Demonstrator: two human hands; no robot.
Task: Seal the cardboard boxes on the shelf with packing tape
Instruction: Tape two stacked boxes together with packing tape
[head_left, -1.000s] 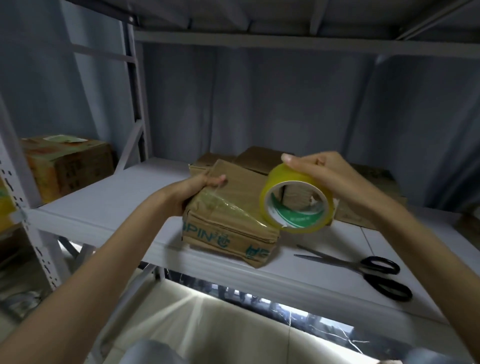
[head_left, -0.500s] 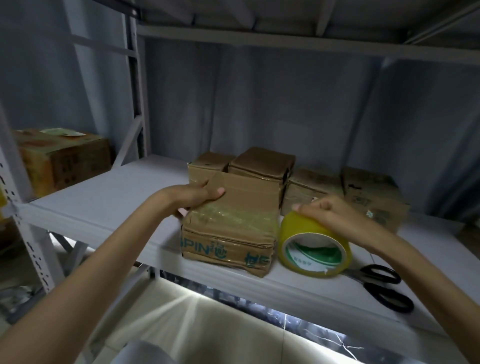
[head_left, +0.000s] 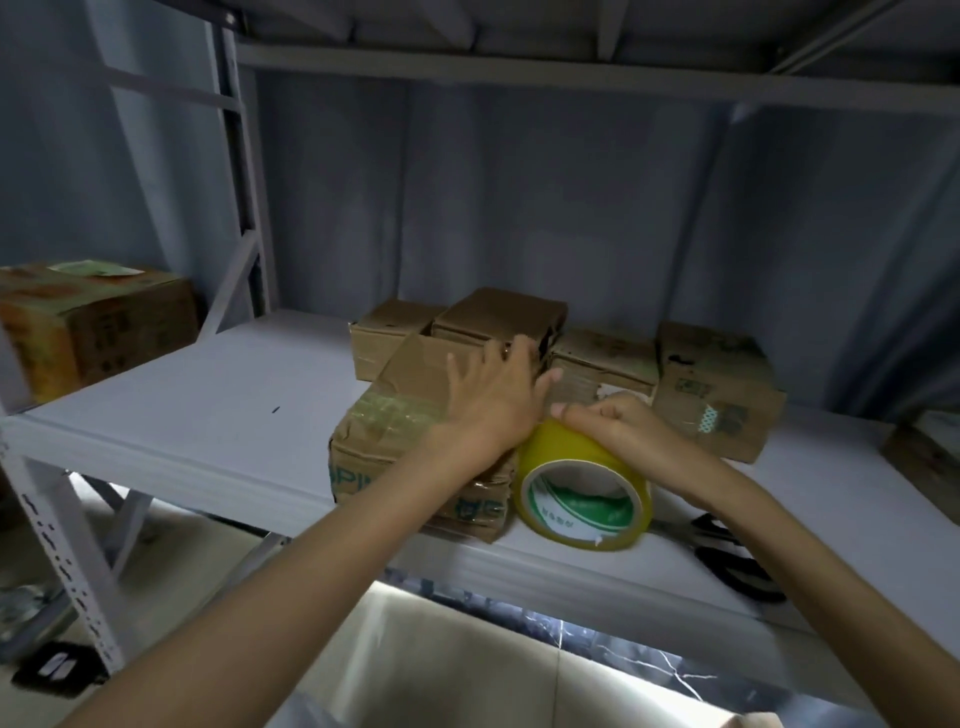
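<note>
Now our left hand (head_left: 488, 400) lies flat, fingers spread, on the light, crushable front box (head_left: 400, 421); our right hand (head_left: 613, 423) grips the stiff tape roll (head_left: 582, 483) at mid-frame.

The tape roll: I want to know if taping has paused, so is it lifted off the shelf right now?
No, the tape roll stands on edge on the shelf beside the front box, with the right hand on top.
</note>
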